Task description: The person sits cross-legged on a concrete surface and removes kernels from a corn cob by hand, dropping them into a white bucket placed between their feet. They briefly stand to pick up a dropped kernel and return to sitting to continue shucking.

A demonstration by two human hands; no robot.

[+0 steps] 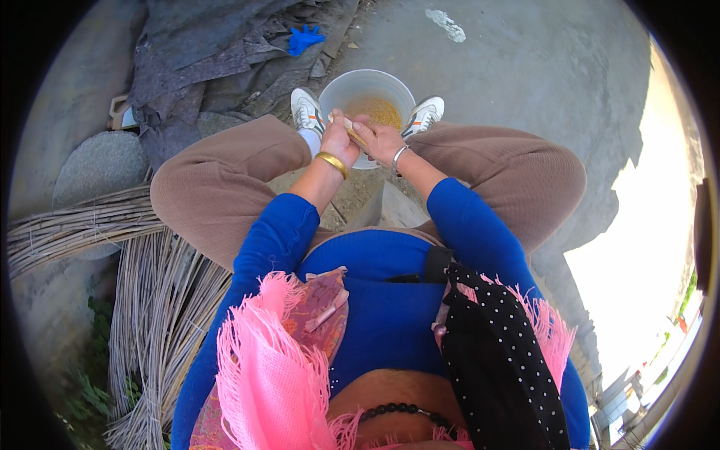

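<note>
My left hand (pixel 340 140) and my right hand (pixel 385 143) meet over the near side of a white plastic bucket (pixel 338 91). Both are closed around a corn cob (pixel 356 135), which slants between them. Yellow kernels show on its lower part, while its upper left end looks pale and bare. My fingers hide much of the cob. Inside the bucket, loose yellow corn kernels (pixel 382 111) cover the visible part of the bottom. The bucket stands on the ground between my two white shoes (pixel 307 110).
Dark cloth sheets (pixel 197 62) lie at the upper left, with a blue glove (pixel 305 39) on them. A round stone slab (pixel 101 163), a container with a handle (pixel 119 112) and bundles of dry stalks (pixel 160 315) are at left. Concrete (pixel 506 73) extends right.
</note>
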